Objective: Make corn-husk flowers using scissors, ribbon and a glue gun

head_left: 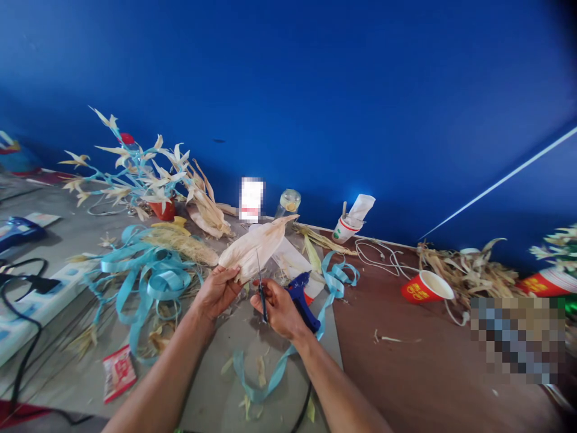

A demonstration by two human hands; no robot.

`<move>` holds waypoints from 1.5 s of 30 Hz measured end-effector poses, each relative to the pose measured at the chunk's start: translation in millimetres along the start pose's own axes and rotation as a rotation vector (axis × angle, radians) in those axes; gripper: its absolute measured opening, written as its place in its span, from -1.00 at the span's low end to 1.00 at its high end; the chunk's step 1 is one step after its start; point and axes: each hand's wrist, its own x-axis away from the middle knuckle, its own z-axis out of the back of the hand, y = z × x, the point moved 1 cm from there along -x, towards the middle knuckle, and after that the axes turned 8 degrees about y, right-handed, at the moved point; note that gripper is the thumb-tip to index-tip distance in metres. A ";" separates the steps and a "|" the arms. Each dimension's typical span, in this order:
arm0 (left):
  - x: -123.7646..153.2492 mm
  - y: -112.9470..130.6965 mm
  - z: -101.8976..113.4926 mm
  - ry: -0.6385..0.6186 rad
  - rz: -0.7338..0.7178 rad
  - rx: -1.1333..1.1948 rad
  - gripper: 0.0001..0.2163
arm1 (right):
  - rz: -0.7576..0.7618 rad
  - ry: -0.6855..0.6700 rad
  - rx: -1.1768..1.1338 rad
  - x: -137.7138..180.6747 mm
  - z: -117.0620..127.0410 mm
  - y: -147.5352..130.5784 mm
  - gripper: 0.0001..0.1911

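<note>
My left hand point(217, 292) grips the lower end of a pale dried corn husk point(256, 245), which points up and to the right above the table. My right hand point(278, 308) is closed round the handles of a small pair of scissors point(261, 287). The thin blades rise into the husk near its lower edge. Just right of my right hand a blue glue gun point(301, 299) lies on the table. A light blue ribbon point(264, 379) trails under my right wrist.
A heap of blue ribbon point(153, 273) and husks lies at left. A red pot holds a husk-flower branch point(135, 174). A power strip point(38, 297) with black cable is at far left. Paper cups point(426, 287), a white cord point(383, 255) and husk scraps point(469, 270) sit right.
</note>
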 end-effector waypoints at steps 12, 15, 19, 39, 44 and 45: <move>0.2 4.0 0.2 0.044 0.028 -0.044 -0.70 | 0.027 -0.021 0.003 -0.5 1.1 3.6 -0.60; -0.8 3.8 0.3 0.040 0.016 -0.049 -0.73 | 0.040 -0.014 0.019 -1.1 1.6 4.5 -0.61; -2.4 4.1 0.8 0.034 0.015 -0.062 -0.77 | 0.050 -0.014 0.048 -1.8 2.5 6.8 -0.61; -6.5 9.9 6.6 0.030 0.031 -0.105 -0.83 | 0.040 -0.031 0.023 -1.7 7.2 9.1 -0.54; -8.6 10.1 10.5 0.032 0.040 -0.104 -0.84 | 0.027 -0.027 0.035 0.2 6.5 0.0 -0.55; -8.7 10.4 11.0 0.035 0.040 -0.107 -0.84 | 0.026 -0.022 0.038 0.4 6.2 -1.7 -0.55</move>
